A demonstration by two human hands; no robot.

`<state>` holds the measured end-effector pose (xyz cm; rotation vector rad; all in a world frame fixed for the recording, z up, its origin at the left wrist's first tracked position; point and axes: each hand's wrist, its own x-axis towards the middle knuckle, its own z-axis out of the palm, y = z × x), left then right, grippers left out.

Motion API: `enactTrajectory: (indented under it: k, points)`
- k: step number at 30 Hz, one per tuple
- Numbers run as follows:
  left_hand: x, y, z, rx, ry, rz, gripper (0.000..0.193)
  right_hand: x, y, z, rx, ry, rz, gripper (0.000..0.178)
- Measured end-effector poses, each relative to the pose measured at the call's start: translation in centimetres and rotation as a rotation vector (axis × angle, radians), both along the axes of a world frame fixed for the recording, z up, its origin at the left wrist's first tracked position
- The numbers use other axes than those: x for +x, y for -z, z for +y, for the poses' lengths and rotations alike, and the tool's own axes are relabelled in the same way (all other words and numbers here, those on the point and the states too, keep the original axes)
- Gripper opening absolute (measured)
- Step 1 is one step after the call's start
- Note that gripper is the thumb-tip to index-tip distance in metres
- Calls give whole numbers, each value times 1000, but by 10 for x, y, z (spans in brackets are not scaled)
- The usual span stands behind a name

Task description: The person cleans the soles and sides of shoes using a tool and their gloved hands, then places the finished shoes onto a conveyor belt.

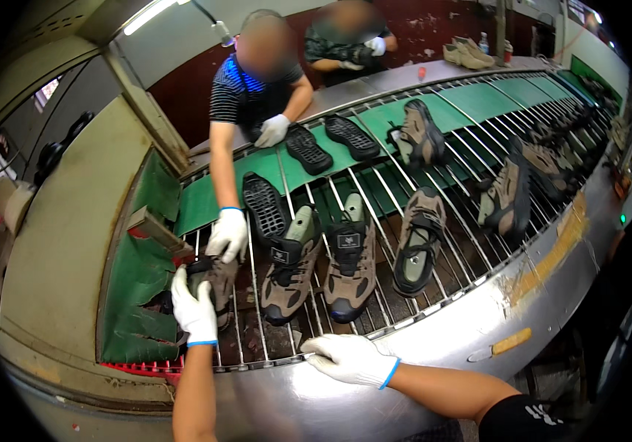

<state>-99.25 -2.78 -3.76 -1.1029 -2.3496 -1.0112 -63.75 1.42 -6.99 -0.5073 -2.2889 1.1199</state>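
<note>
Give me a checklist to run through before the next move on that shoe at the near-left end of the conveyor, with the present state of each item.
1. Left hand on the brown shoe: ok, gloved fingers are on it.
2. Firm grip on that shoe: cannot tell, the glove hides the fingers.
3. Right hand out of the way: ok, it rests on the metal rim, holding nothing.
4. Co-worker's hand off the shoe: not ok, it touches the same shoe.
5. Neighbouring pair of shoes apart from it: ok, a gap of bare rods shows.
6. Black sole apart from it: cannot tell, the co-worker's hand covers the gap.
</note>
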Motion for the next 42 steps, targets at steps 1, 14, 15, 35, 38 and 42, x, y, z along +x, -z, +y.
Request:
enactTrajectory:
  k: [1,14,15,35,38,42]
  points:
    - [-6,-4,7,-45,5,8,68,5,1,1,-4,24,-14,28]
    - [17,27,169,-523,610,478,55,8,-5,-1,-45,-37,14,26]
    - [20,25,168,-440,561,391,56,7,-4,-1,-57,-45,25,26]
    - [230,-4,-190,-437,1126,121,25,-13,6,-14,-955,-154,167,109]
    - [249,-2,-199,-325,1144,45,27,-11,-12,-24,-787,-109,109,102]
    - [215,-35,-188,-86,1108,192,29,-6,-14,-14,-542,73,258,76]
